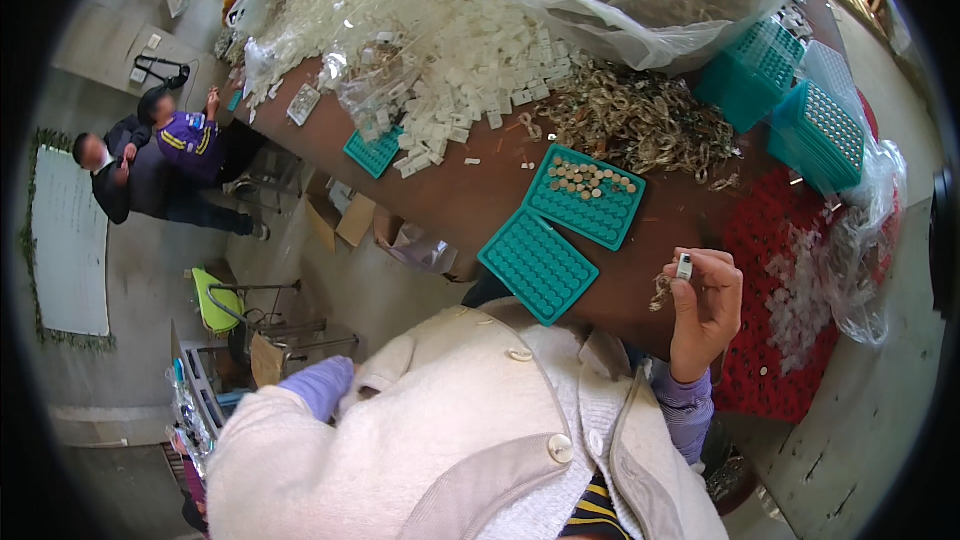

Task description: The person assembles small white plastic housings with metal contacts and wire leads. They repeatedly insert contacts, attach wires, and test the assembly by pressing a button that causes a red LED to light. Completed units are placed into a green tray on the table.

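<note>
My right hand [706,308] is raised at the right of the table, its thumb and fingers closed on a small white plastic piece [685,267] with a dark spot near its top. Beside the thumb hangs a small bundle of tan cord [660,292]; whether it joins the white piece I cannot tell. My left hand is out of sight; only a purple sleeve [318,385] shows on that side. To the left of my right hand lie two teal trays with round hollows. The nearer tray [540,265] holds nothing visible, while the farther tray [610,225] bears several round tan discs [590,178].
A heap of white plastic pieces [450,90] covers the far table, beside a pile of tan cords [640,125] and a large clear bag [670,10]. Stacked teal trays [820,135] stand at the right near a red cloth [750,280]. Two people [180,145] are at far left.
</note>
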{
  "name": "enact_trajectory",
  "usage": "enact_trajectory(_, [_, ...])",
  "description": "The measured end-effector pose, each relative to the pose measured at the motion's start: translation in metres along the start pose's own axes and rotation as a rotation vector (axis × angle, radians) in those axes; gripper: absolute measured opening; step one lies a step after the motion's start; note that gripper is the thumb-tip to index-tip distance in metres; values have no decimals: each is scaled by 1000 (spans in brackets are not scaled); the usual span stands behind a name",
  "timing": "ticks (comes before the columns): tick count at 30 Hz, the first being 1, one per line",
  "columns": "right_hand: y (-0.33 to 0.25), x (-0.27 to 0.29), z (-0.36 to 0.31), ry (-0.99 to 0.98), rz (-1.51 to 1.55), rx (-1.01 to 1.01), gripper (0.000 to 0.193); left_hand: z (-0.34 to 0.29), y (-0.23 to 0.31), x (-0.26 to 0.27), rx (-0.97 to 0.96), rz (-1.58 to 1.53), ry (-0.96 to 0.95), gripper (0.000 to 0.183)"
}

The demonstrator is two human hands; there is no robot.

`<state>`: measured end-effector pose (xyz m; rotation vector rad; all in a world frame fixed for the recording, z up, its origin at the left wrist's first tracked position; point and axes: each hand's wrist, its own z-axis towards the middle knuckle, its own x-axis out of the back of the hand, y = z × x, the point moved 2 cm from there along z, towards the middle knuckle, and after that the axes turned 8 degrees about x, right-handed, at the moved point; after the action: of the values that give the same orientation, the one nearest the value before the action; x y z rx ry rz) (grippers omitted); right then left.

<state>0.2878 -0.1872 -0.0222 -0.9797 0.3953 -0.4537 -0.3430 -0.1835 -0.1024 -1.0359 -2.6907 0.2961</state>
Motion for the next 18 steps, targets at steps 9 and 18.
enact_trajectory(9, [8,-2,0,139,-83,6,21,-17,11,102,-730,-1506,-236,71])
enact_trajectory(18, [-5,-19,-5,59,-141,64,23,-80,156,124,-1724,-1229,-864,91])
